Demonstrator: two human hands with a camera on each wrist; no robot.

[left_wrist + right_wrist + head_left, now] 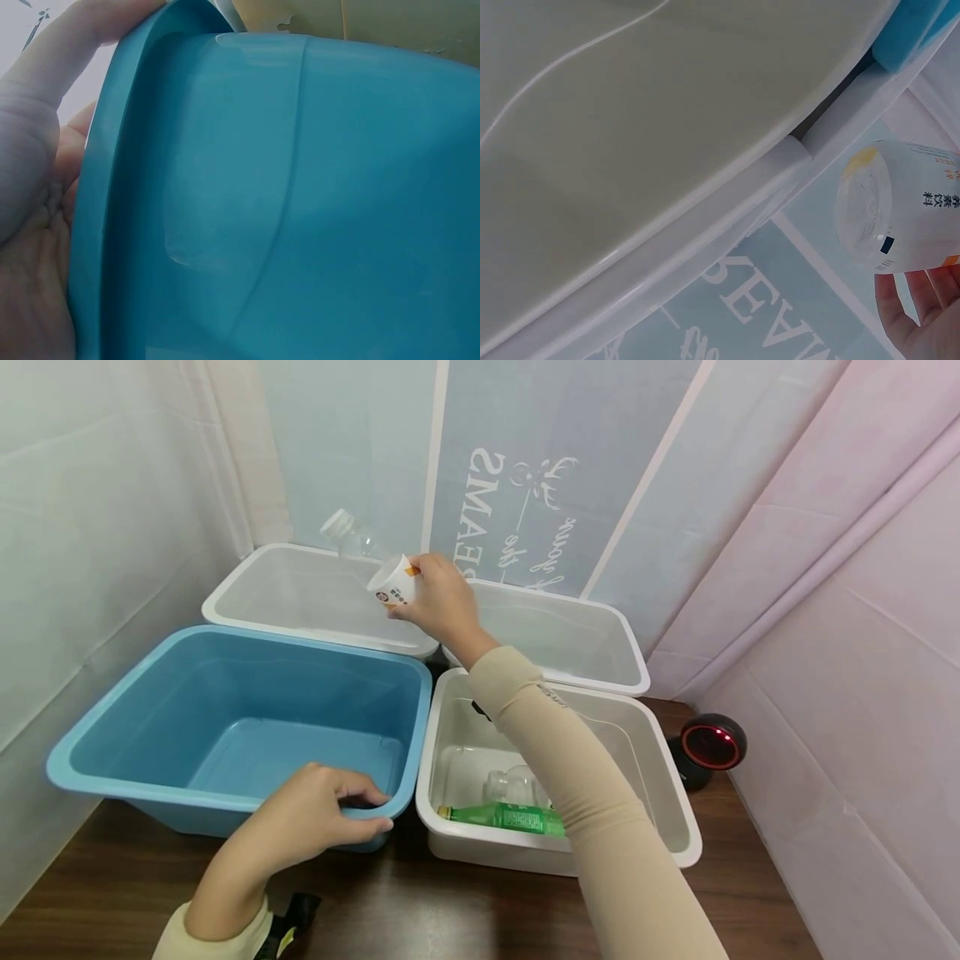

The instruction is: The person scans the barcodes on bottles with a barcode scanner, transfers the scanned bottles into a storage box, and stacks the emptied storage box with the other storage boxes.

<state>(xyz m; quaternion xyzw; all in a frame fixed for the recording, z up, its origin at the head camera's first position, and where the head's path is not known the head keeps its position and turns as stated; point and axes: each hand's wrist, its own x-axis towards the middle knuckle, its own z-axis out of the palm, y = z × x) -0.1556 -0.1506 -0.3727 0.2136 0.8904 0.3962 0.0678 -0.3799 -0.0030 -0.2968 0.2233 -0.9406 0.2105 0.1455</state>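
Note:
My right hand [447,602] holds a clear plastic bottle [394,583] with a white and orange label, tilted with its white-capped end up to the left. It hangs over the back left white bin [321,642]. In the right wrist view, fingertips press the side of the bottle [922,206], its clear base showing. My left hand [318,810] grips the near right corner of the blue tub [247,739], thumb outside the rim and fingers inside. The left wrist view shows the tub's outer wall [315,180] close up, with the hand [37,172] at its rim.
Right of the tub, a pale grey bin [498,847] holds a green bottle [506,817] and a clear bottle [517,785], partly hidden by my right sleeve. Another white bin [585,647] stands behind it. A black device with a red ring [712,743] sits at right.

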